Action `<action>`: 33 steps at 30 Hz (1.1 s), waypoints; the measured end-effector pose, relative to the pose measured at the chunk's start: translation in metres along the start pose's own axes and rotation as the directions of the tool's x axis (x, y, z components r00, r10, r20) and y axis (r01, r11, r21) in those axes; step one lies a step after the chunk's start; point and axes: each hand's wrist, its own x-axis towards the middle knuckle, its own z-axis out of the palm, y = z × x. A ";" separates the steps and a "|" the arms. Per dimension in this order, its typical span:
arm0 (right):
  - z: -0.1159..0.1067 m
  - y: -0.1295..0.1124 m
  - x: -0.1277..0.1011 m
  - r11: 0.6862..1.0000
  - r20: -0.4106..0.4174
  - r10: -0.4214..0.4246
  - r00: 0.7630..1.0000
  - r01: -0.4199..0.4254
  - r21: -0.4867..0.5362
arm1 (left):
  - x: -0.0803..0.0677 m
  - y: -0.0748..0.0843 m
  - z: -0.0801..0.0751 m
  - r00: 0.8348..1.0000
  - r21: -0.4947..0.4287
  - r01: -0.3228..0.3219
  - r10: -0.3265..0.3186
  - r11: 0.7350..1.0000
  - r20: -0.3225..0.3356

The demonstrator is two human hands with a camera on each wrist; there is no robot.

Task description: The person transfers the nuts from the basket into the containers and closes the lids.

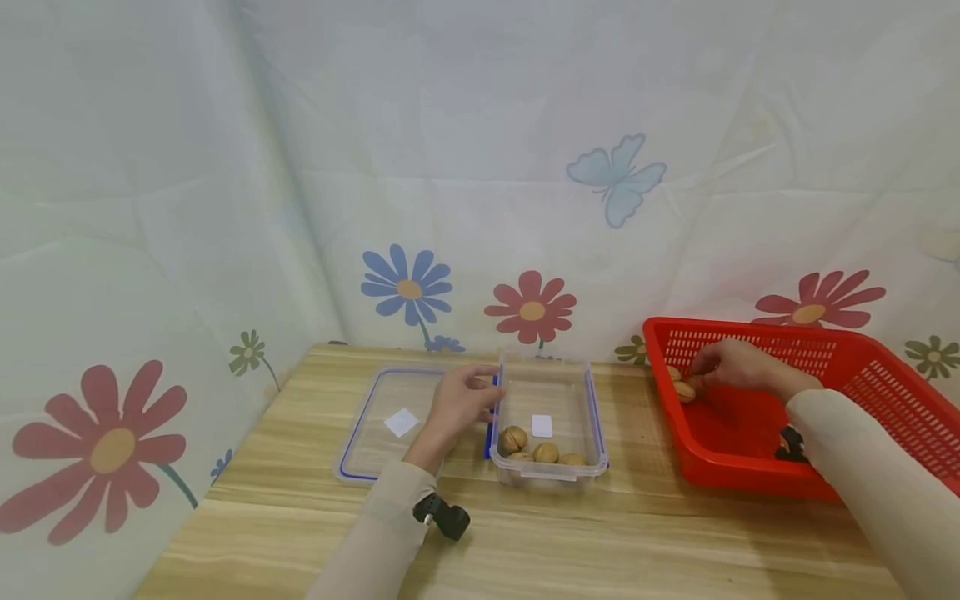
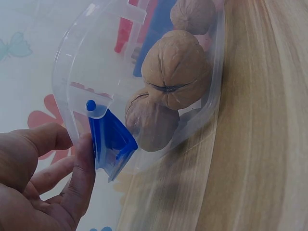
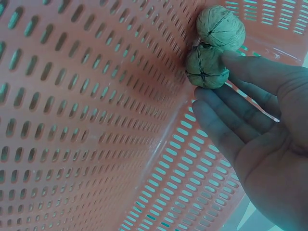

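**A:** Right wrist view: two walnuts (image 3: pixel 213 45) sit in the corner of the red basket (image 3: pixel 86 120). The right hand (image 3: pixel 260 144) has its thumb tip on the nearer nut, fingers (image 3: pixel 219 122) straight beneath it, not closed. A loose pinch could let it roll off along the wall.

**B:** And the box (image 1: pixel 551 421)?

**A:** Left hand (image 1: pixel 457 408) holds its left rim at the blue clip (image 2: pixel 109 142), fingers lightly curled. Pulling might tip it. The lid (image 1: pixel 390 421) lies beside it; open bench (image 1: pixel 637 533) lies between box and basket.

Clear glossy plastic box (image 1: pixel 551 417), rough matt walnuts (image 2: pixel 175 70), red perforated plastic basket (image 1: pixel 862 375), smooth wood-grain table (image 1: pixel 600 533).
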 end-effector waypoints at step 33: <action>-0.003 0.001 0.002 1.000 -0.008 0.004 1.000 -0.004 -0.022 | -0.001 0.004 0.000 1.000 0.000 0.005 -0.005 1.000 -0.009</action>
